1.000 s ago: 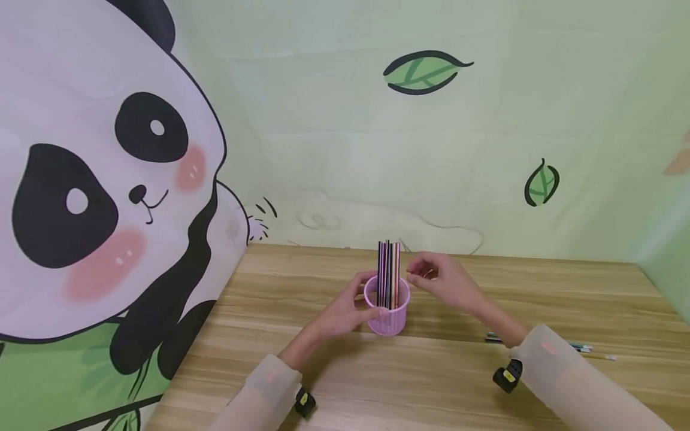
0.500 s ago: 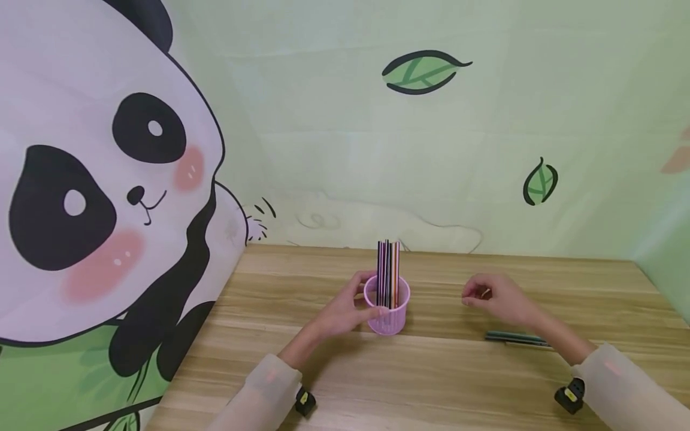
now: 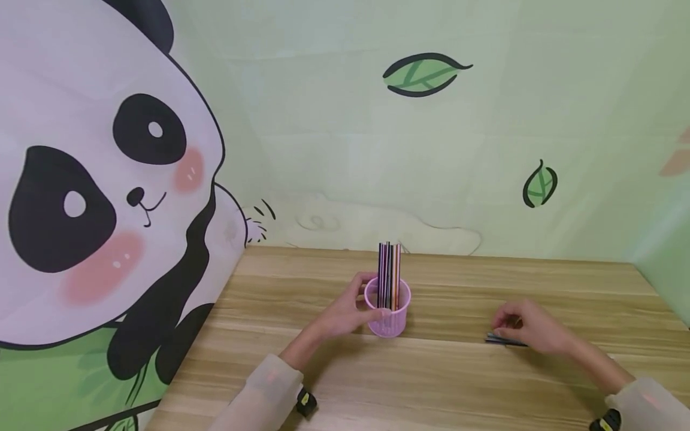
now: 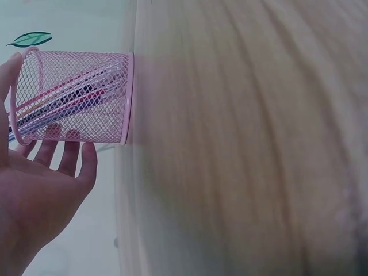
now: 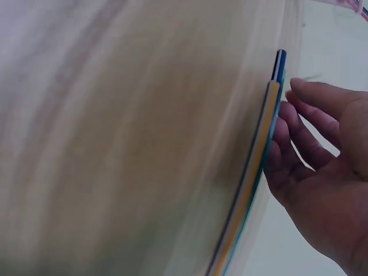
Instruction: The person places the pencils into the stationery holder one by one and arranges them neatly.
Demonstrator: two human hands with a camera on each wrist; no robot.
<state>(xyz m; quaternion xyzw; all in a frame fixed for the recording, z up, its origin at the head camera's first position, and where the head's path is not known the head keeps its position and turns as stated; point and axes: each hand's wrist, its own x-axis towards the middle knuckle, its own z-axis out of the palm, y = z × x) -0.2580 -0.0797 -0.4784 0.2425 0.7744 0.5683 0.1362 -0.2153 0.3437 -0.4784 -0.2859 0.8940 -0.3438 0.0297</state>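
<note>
A pink mesh pencil cup (image 3: 395,324) stands upright on the wooden table with several pencils (image 3: 389,272) in it. My left hand (image 3: 341,311) holds the cup from the left, thumb at the near rim and fingers round the far side; in the left wrist view the mesh cup (image 4: 86,115) shows between them. To the right, my right hand (image 3: 539,330) hovers low over a few loose pencils (image 3: 500,340), with its fingers loosely bent. In the right wrist view those pencils (image 5: 259,138) lie beside the fingertips; no pinch is seen. The hand hides part of them.
The wood-grain table (image 3: 420,383) reaches back to a pale green backdrop (image 3: 334,149) printed with leaves and a large panda (image 3: 178,239) at the left. Dark wrist cameras (image 3: 306,402) sit at both cuffs.
My right hand has moved from beside the cup, rightward and nearer, down to the loose pencils. My left hand and the cup have stayed in place.
</note>
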